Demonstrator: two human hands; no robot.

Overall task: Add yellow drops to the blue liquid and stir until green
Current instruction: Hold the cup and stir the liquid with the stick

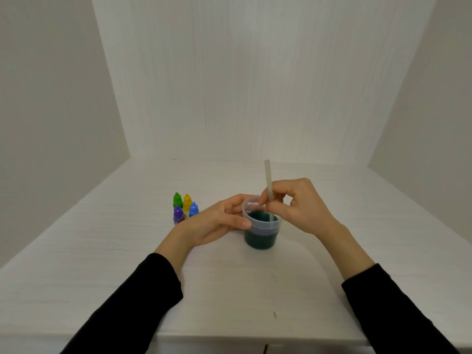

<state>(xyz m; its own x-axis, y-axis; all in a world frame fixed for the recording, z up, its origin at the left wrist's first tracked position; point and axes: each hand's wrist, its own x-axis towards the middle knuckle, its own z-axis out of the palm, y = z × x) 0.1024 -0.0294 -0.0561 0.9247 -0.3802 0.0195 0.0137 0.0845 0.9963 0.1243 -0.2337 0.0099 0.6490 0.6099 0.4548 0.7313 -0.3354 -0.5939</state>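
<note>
1. A clear plastic cup (261, 227) stands upright on the white surface (229, 290). It serves as the landmark for all positions below.
2. The cup holds dark teal-green liquid (259, 217), filling it to a level a short way below the rim.
3. The left hand (217, 223) holds the cup at its upper band from the left side. The thumb lies across the near wall, and the fingers curl round the far side of the rim.
4. The right hand (297, 206) is above and to the right of the cup. Its thumb and fingers pinch a pale, translucent stirring stick (268, 190).
5. The stick stands nearly upright. Its lower end is in the liquid near the right inner wall of the cup, and its upper end rises clear above the right hand.
6. Four small dropper bottles stand in a tight cluster on the surface, to the left of the cup and just beyond the left hand:
   - green bottle (177, 200), rear left;
   - yellow bottle (187, 201), rear right;
   - purple bottle (178, 215), front left;
   - blue bottle (193, 209), front right.
7. All four bottles have their caps on.
8. Both forearms wear black sleeves (143, 297) and enter from the near edge of the surface.
</note>
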